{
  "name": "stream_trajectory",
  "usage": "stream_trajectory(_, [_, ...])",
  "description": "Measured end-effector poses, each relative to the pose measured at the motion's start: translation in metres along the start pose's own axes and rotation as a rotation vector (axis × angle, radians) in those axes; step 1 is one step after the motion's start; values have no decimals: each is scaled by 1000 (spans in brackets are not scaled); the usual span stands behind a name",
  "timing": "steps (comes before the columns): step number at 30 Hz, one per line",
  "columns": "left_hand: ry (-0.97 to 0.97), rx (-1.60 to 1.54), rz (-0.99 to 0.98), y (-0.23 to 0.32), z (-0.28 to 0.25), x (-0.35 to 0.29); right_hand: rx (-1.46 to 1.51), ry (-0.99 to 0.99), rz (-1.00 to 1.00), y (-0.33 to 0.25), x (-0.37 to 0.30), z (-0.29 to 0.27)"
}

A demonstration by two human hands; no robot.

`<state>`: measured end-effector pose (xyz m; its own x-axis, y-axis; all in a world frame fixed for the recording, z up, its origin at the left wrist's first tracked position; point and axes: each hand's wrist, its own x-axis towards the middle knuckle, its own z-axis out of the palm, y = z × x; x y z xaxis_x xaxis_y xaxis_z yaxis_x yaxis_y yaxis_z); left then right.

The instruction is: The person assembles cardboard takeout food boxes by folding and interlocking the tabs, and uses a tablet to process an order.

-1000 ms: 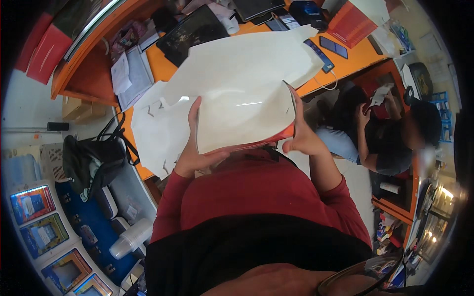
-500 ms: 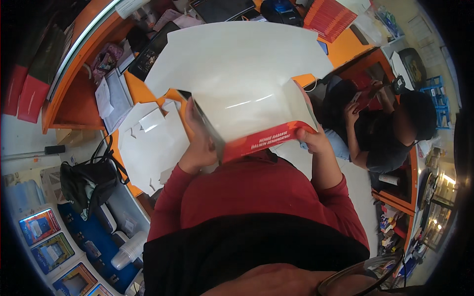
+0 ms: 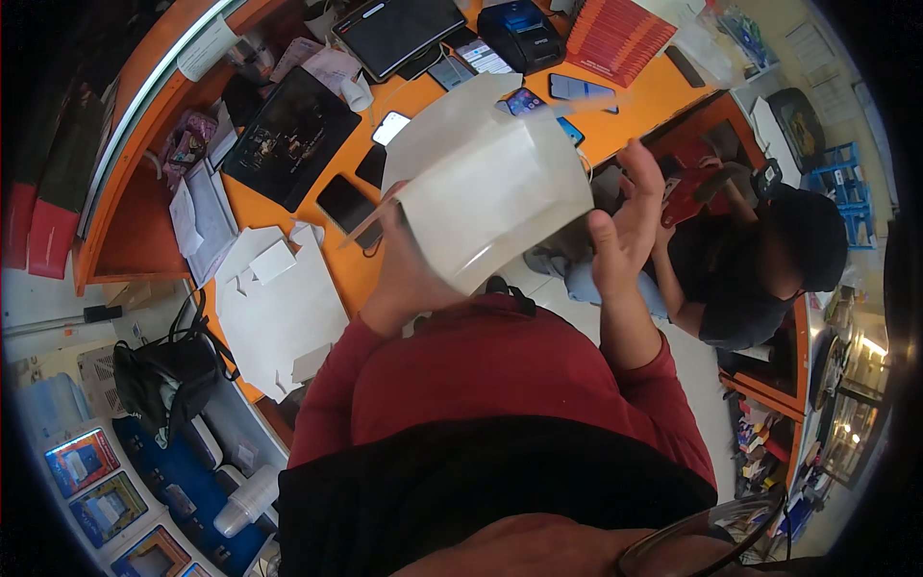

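Note:
A partly folded cardboard box [image 3: 510, 202], its pale glossy inner side showing, is held up in front of my body. My left hand [image 3: 399, 274] grips it by its left side wall, with the fingers partly hidden behind the card. Just off the box's right side, my right hand [image 3: 627, 226] is raised with thumb and fingers apart and nothing in it. The box is tilted and its far flap is blurred. Beneath and to the left, flat white cardboard blanks [image 3: 279, 308] lie on the orange desk [image 3: 385, 106].
Several phones [image 3: 584, 91], a tablet [image 3: 397, 34], a black printer-like device [image 3: 519, 37] and red folded cartons [image 3: 620, 40] lie across the desk. A dark laptop-like panel [image 3: 293, 139] is at left. On the right another person [image 3: 740, 260] sits holding something red. A black bag [image 3: 168, 370] hangs at left.
The box has turned and folded inward, its red printed panel swinging out of view. My right hand has let go and opened beside it, while the left keeps its grip.

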<state>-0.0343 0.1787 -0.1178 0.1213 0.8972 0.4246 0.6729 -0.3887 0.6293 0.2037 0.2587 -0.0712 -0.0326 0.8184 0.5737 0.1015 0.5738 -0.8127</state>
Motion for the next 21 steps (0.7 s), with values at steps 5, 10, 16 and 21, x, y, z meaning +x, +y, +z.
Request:
stream_trajectory(5, [103,249,109,-4,40,20,-635,-884,-138,-35,6,37])
stream_trajectory(10, [239,90,96,-23,59,19,-607,-685,95,-15,12,24])
stream_trajectory(16, [-80,457,95,-91,83,-24,-551,-818,9,-3,19,50])
stream_trajectory(21, [-52,238,-172,-91,99,-21,-506,-1079,105,7,21,107])
